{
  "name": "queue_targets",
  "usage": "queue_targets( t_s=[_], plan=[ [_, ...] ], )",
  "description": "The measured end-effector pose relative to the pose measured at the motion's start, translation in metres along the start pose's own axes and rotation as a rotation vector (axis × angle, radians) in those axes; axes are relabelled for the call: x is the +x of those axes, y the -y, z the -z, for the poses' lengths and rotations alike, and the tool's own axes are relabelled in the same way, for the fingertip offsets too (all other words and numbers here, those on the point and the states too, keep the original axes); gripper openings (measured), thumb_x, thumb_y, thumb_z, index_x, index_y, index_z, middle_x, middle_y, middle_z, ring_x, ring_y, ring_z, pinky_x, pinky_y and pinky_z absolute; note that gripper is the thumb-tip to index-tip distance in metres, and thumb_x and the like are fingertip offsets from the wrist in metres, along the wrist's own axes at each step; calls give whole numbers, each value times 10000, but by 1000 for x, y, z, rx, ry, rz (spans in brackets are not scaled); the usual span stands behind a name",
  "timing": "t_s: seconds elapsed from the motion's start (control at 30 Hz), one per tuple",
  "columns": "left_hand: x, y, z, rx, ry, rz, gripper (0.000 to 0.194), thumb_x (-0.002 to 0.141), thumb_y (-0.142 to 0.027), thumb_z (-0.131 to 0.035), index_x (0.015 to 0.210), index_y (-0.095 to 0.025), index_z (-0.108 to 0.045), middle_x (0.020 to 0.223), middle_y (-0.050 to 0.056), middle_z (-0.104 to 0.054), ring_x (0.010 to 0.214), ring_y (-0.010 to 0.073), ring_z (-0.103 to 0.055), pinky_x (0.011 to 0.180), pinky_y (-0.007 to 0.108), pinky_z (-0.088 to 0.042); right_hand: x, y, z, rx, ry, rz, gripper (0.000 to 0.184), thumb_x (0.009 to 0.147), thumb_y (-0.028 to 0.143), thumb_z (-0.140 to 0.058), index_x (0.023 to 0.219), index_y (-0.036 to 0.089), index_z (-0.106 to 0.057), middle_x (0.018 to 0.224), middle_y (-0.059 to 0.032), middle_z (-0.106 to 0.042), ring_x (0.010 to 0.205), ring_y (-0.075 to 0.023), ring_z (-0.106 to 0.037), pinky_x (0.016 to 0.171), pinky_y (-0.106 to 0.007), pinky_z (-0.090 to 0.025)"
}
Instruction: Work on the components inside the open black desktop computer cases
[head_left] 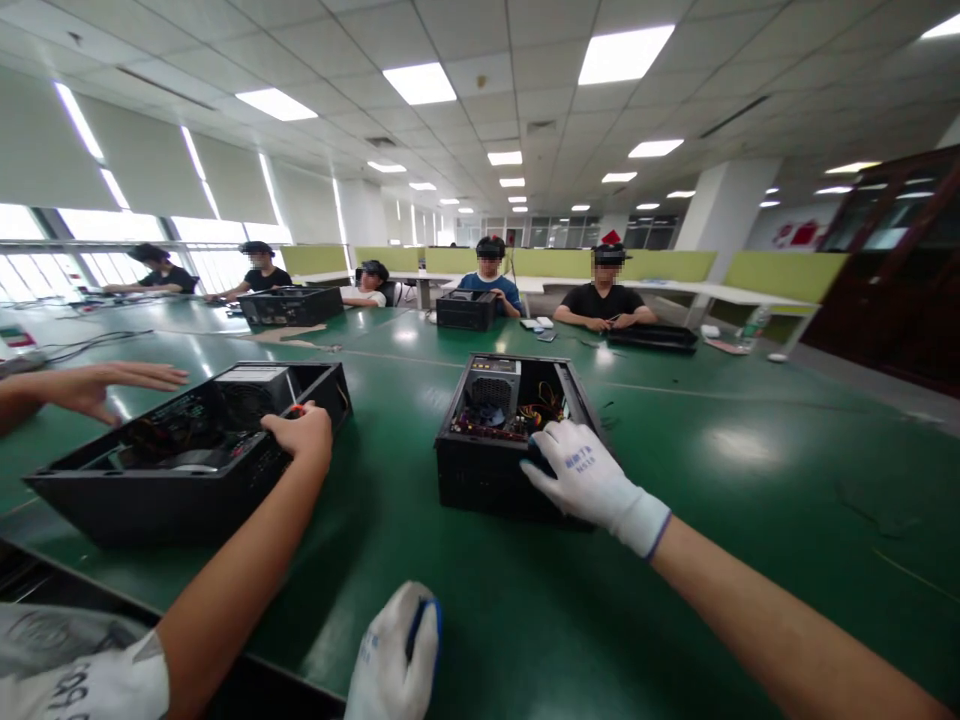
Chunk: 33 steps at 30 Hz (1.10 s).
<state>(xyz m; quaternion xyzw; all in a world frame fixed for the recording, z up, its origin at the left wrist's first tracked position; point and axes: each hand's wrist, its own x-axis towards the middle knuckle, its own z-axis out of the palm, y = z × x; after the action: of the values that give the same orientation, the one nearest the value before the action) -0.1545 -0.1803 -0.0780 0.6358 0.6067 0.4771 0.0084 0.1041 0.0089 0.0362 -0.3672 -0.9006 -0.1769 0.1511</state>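
Note:
An open black computer case (pixel 476 480) lies on the green table in front of me. Inside it I see a power supply (pixel 493 388), a round fan and a tangle of coloured cables (pixel 551 405). My right hand (pixel 577 465), in a white glove, grips the near wall of this case, thumb outside and fingers over the rim; the fingertips are partly hidden. At the bottom edge my left hand (pixel 397 655), gloved in white with a blue palm, is curled up apart from the case. Whatever it may hold is hidden.
To the left, a co-worker's bare hands (pixel 304 430) work at another open computer case (pixel 150 500). Across the green table (pixel 712 520) sit several people with more cases and a black panel (pixel 651 338). A bottle (pixel 756 322) stands at the far right.

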Motion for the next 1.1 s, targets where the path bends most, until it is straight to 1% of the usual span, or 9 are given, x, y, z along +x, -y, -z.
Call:
queue_targets(
  t_s=[0.07,0.13,0.23,0.33,0.43,0.63,0.77,0.93,1.1],
  plan=[
    [-29,-6,-11,37,-41,-23,316,1003,-411,-393,932,-259,-661,813,73,-688,804,253,-705,690,380,-602,-31,9,18,38,-40,52,411,997,499,-464,1002,145,-673,956,-114,-635,899,-256,-537,812,-383,-378],
    [-34,-10,-8,36,-39,-31,297,1011,-356,-358,940,-262,-631,840,77,-676,809,253,-690,704,396,-591,-62,16,34,73,-61,81,374,991,480,-486,956,157,-671,907,-98,-627,841,-242,-529,770,-380,-379],
    [-10,-27,13,-18,1,-26,266,1023,-332,-327,953,-249,-569,851,59,-638,768,210,-645,702,354,-561,-103,23,56,133,-82,109,297,972,432,-534,941,171,-672,862,-84,-622,780,-223,-521,729,-375,-386],
    [22,-65,33,-59,0,-5,260,1037,-322,-294,966,-238,-530,844,40,-606,774,189,-618,697,315,-540,-134,30,74,184,-90,141,225,951,393,-574,959,191,-674,850,-76,-635,767,-220,-538,727,-388,-411],
    [45,-106,40,-5,31,-138,214,1012,-334,-368,962,-238,-553,910,56,-640,878,215,-636,788,332,-542,-158,37,87,225,-114,147,181,925,367,-602,994,217,-676,854,-70,-661,756,-225,-563,721,-406,-445],
    [66,-145,27,-56,315,-198,194,1033,-275,-377,1012,-220,-562,942,39,-638,879,172,-611,850,312,-505,-207,50,99,165,-263,180,282,897,411,-629,1120,246,-681,1041,-93,-750,933,-280,-673,869,-462,-528],
    [66,-151,21,-67,446,-217,157,1031,-287,-425,1095,-218,-550,1024,34,-627,938,164,-594,882,317,-470,-233,48,99,164,-199,187,368,823,456,-686,1183,376,-679,1024,-61,-765,943,-309,-692,831,-461,-556],
    [62,-152,19,-34,465,-193,146,1023,-305,-439,1096,-229,-540,1015,26,-623,920,170,-594,843,337,-468,-204,34,117,216,-165,243,308,890,512,-619,1160,383,-691,1017,-73,-755,923,-283,-694,774,-409,-546],
    [62,-154,20,-4,399,-206,145,1007,-292,-440,1036,-236,-570,988,34,-657,871,183,-636,803,350,-519,-115,14,103,160,257,287,284,920,463,-626,1040,217,-701,923,-79,-710,807,-225,-670,725,-351,-494]
  ],
)
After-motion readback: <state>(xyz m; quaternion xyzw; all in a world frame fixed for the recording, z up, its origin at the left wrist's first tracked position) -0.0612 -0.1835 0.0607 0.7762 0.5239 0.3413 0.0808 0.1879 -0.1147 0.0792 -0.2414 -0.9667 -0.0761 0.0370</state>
